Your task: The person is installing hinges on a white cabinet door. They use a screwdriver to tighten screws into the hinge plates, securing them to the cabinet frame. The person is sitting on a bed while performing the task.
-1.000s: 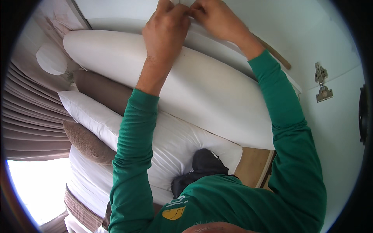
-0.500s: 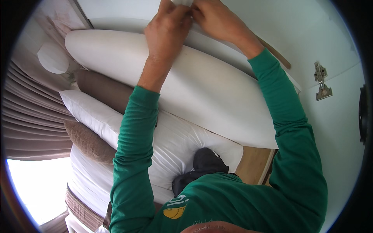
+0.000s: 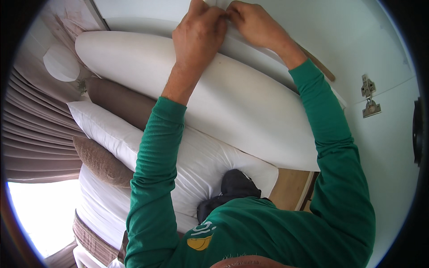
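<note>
Both arms, in green sleeves, are raised to the upper edge of the view. My left hand is closed, its fingers curled and pressed together. Close against it, my right hand pinches with thumb and forefinger, so the fingertips of both hands nearly meet. A small white piece shows between them at the top of the picture. Its kind is cut off by the frame and partly hidden by the fingers. Just below the hands runs a long white padded headboard.
A bed with a white sheet, a white pillow and brown cushions lies below the headboard. At right is a white cabinet panel with a metal hinge. A pleated curtain and round white lamp are at left.
Both hands have shifted slightly right, and the left has turned a little. Less of the white piece shows between the fingers now. Both hands stay closed.
</note>
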A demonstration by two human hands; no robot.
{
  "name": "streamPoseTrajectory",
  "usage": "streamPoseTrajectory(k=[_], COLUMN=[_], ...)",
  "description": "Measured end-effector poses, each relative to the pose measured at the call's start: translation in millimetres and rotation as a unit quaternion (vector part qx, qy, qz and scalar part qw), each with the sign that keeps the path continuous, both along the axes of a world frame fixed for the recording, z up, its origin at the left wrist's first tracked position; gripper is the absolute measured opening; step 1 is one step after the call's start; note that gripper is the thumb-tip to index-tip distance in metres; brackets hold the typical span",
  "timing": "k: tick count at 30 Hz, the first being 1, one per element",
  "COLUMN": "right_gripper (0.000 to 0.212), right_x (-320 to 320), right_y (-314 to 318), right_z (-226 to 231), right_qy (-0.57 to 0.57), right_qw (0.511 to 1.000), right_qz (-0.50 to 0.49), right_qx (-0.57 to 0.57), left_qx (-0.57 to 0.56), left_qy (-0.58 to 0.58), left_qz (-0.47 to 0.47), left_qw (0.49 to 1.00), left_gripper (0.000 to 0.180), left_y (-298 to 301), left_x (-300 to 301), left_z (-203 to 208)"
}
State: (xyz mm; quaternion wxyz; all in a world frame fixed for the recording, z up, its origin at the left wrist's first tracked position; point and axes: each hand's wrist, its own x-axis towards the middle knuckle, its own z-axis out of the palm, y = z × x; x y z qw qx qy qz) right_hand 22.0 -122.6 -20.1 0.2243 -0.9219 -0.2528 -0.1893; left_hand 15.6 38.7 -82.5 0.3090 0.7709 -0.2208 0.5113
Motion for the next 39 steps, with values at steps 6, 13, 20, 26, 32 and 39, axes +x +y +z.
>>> streamPoseTrajectory(k=[6, 13, 20, 26, 32, 39], right_gripper=[0.028, 0.028, 0.030, 0.032, 0.030, 0.026], right_x=[7.1, 11.0, 27.3, 33.3, 16.7, 3.9], right_y=[1.2, 0.0, -9.4, -6.0, 1.3, -2.0], right_z=[-3.8, -6.5, -4.6, 4.2, 14.2, 12.9], right_qy=[-0.023, 0.013, 0.122, 0.194, 0.146, 0.056], right_qw=[0.998, 1.000, 0.992, 0.981, 0.988, 0.996], right_qz=[-0.005, 0.010, -0.018, -0.006, -0.034, -0.004], right_qx=[-0.061, -0.011, 0.009, 0.025, -0.036, -0.076], left_qx=[-0.014, -0.026, -0.053, -0.045, -0.036, -0.061], left_qy=[0.010, 0.010, 0.021, 0.021, 0.017, 0.040], left_qz=[0.013, -0.001, -0.064, -0.054, 0.001, -0.031], left_qw=[1.000, 1.000, 0.996, 0.997, 0.999, 0.997], left_gripper=[0.013, 0.014, 0.008, 0.006, 0.006, 0.005], left_y=[0.6, 2.0, -0.5, 4.0, 2.5, -1.3], left_x=[1.8, 1.6, -8.9, -7.1, 2.8, -2.1], left_z=[-5.3, -4.1, 7.7, 4.2, -7.4, -5.8])
